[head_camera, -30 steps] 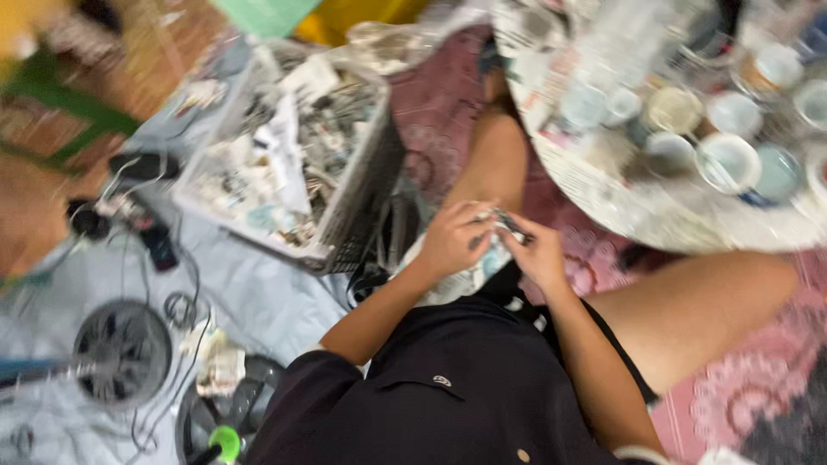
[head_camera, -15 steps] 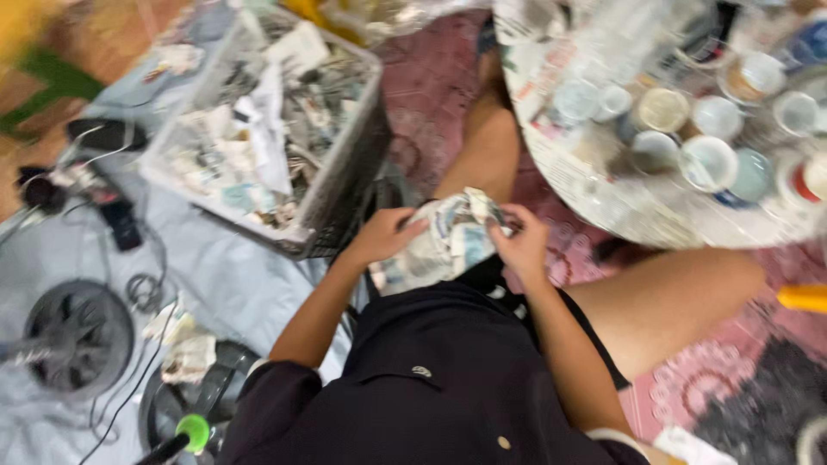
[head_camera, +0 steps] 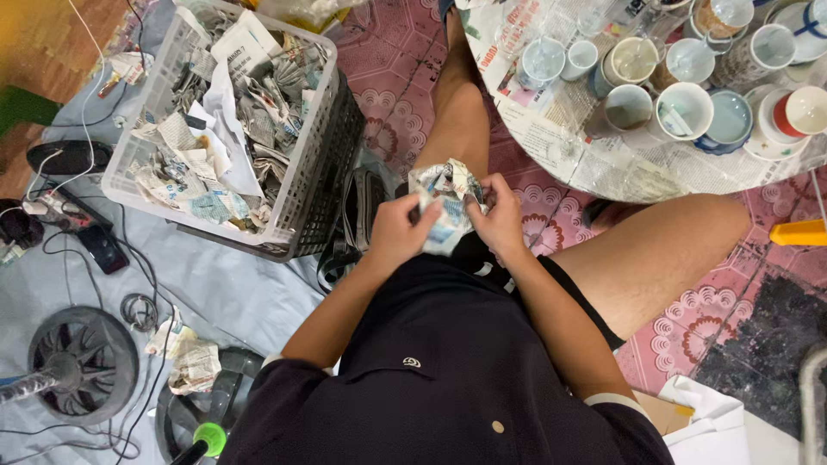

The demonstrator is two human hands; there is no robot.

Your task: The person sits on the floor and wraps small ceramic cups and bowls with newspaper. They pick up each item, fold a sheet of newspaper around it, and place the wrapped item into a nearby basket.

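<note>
- Since half a second back, both hands have lifted the crumpled bundle of printed newspaper (head_camera: 446, 205) a little off the lap, and the view has steadied and sharpened.
- Nearest, the person's dark short-sleeved shirt fills the bottom of the view, both forearms reaching forward over the lap.
- Left hand (head_camera: 403, 232) is clenched around the lower left side of the newspaper bundle, fingers (head_camera: 428, 217) curled into the paper.
- Right hand (head_camera: 501, 217) grips the bundle's right edge, fingers pinching the folds; whatever the paper wraps is hidden.
- The bundle sits between the two hands, above the bare knees, in front of the round worktop.
- To the left on the pale blue floor sheet lie a dark round fan grille (head_camera: 83, 362), loose black cables and a small wad of paper (head_camera: 191, 362).
- Further left, a grey slatted plastic crate (head_camera: 332, 146) holds a heap of crumpled and torn newspaper sheets, filled close to its rim.
- Farthest right, the round worktop covered with newspaper (head_camera: 655, 168) carries many ceramic cups and mugs (head_camera: 685, 108), white, cream and pale blue, standing upright and packed close together; most look empty.
</note>
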